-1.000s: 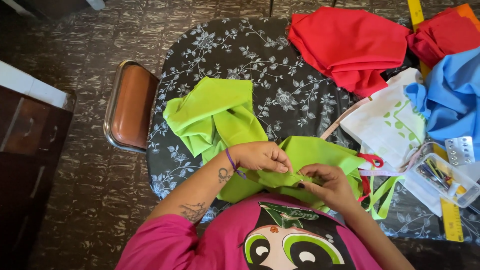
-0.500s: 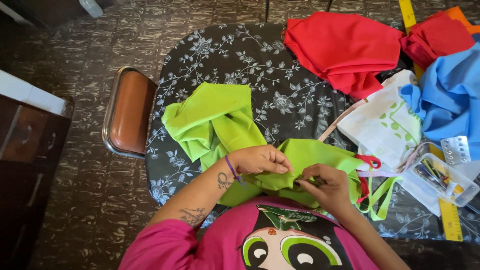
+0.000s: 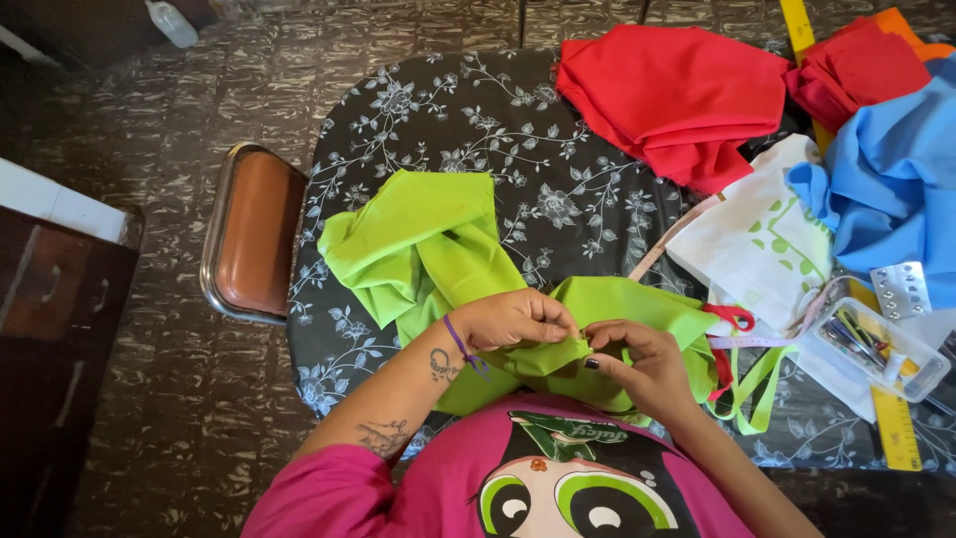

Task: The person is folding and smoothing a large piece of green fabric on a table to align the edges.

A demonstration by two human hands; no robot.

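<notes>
Filmed from a single head-worn camera, aimed almost straight down over the wearer's pink shirt front. Sat close above the left hand and right hand, both low in frame. Took in the round bench under a black floral cloth, with brown patterned floor at left. Shared nothing with another view.

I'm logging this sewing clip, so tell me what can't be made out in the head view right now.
- Whatever the left hand and right hand pinch at the lime green fabric: covered by the fingers, too small.
- Contents of the clear plastic box: too small to identify.
- Blue fabric and yellow ruler: cut off by the right edge or covered by cloth.
- Red-handled scissors: blades hidden under fabric.
</notes>
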